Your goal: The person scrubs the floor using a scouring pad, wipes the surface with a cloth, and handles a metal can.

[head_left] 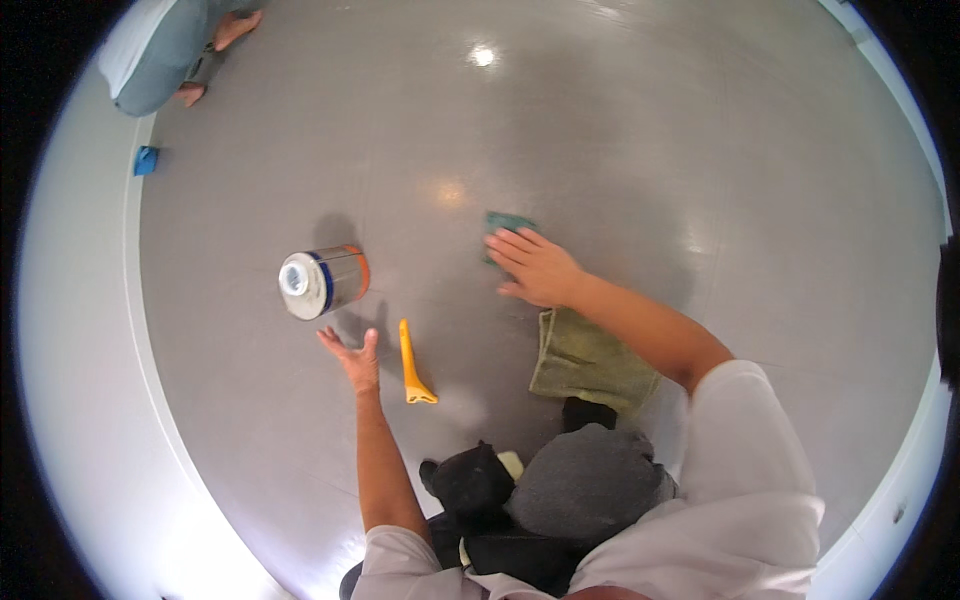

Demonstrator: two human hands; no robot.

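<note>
Under my right hand (pixel 537 268) lies a green scouring pad (pixel 511 220), pressed flat on the grey floor; the fingers are stretched out over it and hide much of it. My left hand (pixel 354 358) hovers with its fingers spread, holding nothing. Just beyond it is a metal can (pixel 338 276) with a white cap, a blue band and an orange base; hand and can look apart. A yellow scraper (pixel 411 365) rests on the floor to the right of my left hand. An olive-green cloth (pixel 580 360) is spread beneath my right forearm.
At the far left another person (pixel 160 60) is low on the floor, bare feet showing. A small blue object (pixel 146 160) sits against the left wall's white baseboard (pixel 134 215). My bent knee (pixel 590 480) is close in front of me.
</note>
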